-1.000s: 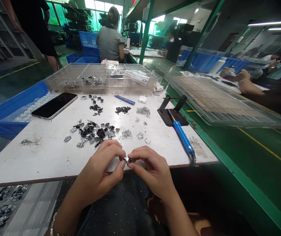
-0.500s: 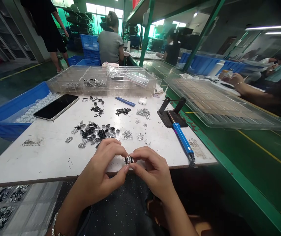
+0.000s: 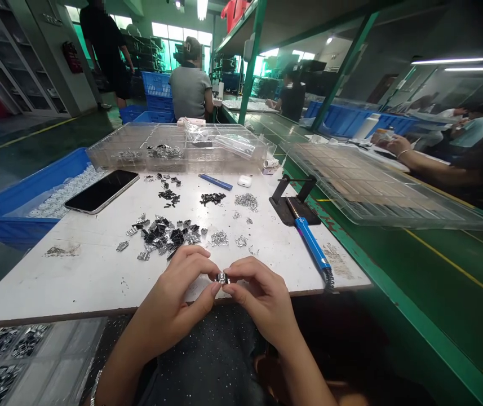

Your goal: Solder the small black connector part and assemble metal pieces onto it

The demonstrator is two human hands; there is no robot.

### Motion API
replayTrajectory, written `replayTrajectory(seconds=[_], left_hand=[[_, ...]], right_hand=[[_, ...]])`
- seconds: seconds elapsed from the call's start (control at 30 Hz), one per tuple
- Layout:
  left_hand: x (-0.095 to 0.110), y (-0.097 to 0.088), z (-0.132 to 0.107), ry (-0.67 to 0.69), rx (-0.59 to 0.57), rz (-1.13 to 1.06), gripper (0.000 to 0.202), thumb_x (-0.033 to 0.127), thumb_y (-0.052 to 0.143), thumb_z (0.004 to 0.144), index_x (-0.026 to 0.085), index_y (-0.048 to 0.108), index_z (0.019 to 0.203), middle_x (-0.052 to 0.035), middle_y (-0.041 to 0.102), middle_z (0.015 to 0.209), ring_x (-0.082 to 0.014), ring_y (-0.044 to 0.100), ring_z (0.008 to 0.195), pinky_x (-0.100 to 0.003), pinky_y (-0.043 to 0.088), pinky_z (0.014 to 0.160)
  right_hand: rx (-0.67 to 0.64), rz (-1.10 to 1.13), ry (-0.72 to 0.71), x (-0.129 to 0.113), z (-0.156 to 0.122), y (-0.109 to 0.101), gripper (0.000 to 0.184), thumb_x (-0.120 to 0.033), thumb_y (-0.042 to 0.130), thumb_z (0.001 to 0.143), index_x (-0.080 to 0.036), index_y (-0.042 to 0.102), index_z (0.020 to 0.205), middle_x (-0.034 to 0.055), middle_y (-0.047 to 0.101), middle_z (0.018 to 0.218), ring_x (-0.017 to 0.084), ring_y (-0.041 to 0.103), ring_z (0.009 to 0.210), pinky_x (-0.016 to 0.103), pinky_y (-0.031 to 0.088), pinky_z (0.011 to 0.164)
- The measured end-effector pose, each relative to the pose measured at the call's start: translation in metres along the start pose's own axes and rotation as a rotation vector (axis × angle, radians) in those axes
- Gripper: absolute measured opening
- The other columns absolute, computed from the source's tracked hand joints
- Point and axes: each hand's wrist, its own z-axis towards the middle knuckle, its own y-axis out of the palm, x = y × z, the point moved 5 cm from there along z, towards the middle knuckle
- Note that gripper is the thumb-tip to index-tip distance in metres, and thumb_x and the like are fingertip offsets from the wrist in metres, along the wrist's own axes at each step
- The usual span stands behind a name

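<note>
A small black-and-silver part (image 3: 222, 278) is pinched between both hands just above the table's front edge; its exact kind is too small to make out. My left hand (image 3: 186, 293) grips its left side with thumb and forefinger. From the right, my right hand (image 3: 258, 287) pinches the other side the same way. Just beyond my left hand lies a heap of black and silver metal pieces (image 3: 167, 234). Small piles of tiny silver parts (image 3: 219, 238) sit ahead of the fingertips, with a pile of black pieces (image 3: 213, 198) farther back.
A blue soldering iron (image 3: 312, 242) rests on a black stand (image 3: 294, 208) at the right. A phone (image 3: 101, 192), a blue bin (image 3: 21, 225) of white parts, a blue pen-like stick (image 3: 216, 181) and a white case (image 3: 244, 181) are around. Clear divided trays (image 3: 135, 160) stand behind; co-workers sit beyond.
The view has tilted up slightly, so the table sits a little lower in it. Both hands keep hold of the small part, which appears slightly turned. A person at the back left walks farther away.
</note>
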Motion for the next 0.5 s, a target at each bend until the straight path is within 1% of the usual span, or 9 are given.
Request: replayTrajectory(seconds=[0.17, 0.23, 0.37, 0.5], left_hand=[[-0.0008, 0.0000, -0.0002, -0.001, -0.007, -0.018, 0.013, 0.015, 0.046, 0.090, 0.020, 0.054, 0.099, -0.0075, 0.059, 0.094, -0.0255, 0.043, 0.110, -0.041, 0.044, 0.087], [-0.0017, 0.0007, -0.0002, -0.020, -0.019, -0.024, 0.012, 0.016, 0.045, 0.091, 0.020, 0.054, 0.098, -0.0072, 0.058, 0.093, -0.0255, 0.043, 0.111, -0.040, 0.043, 0.088], [-0.0023, 0.0020, -0.0004, -0.082, -0.039, -0.023, 0.011, 0.019, 0.045, 0.091, 0.021, 0.054, 0.097, -0.0067, 0.058, 0.094, -0.0252, 0.040, 0.114, -0.037, 0.042, 0.089], [-0.0006, 0.0027, -0.0001, -0.072, -0.044, -0.009, 0.010, 0.018, 0.046, 0.091, 0.022, 0.053, 0.096, -0.0051, 0.058, 0.093, -0.0236, 0.039, 0.114, -0.035, 0.040, 0.091]], right_hand=[[0.016, 0.007, -0.007, -0.0004, 0.0002, 0.0001, 0.016, -0.017, 0.066, 0.082, -0.024, 0.064, 0.096, 0.0019, 0.062, 0.086, 0.016, 0.058, 0.080, 0.029, 0.047, 0.070], [0.018, 0.018, -0.017, 0.0000, 0.0003, 0.0003, 0.017, -0.015, 0.066, 0.081, -0.024, 0.063, 0.096, 0.0015, 0.062, 0.086, 0.016, 0.058, 0.081, 0.029, 0.047, 0.070], [0.020, 0.064, -0.056, -0.0006, 0.0002, 0.0002, 0.018, -0.011, 0.064, 0.082, -0.026, 0.063, 0.092, 0.0008, 0.061, 0.086, 0.016, 0.058, 0.082, 0.029, 0.047, 0.072], [-0.005, 0.042, -0.066, -0.0025, 0.0005, 0.0007, 0.017, -0.011, 0.064, 0.082, -0.025, 0.062, 0.092, 0.0008, 0.061, 0.087, 0.016, 0.058, 0.082, 0.029, 0.047, 0.071]])
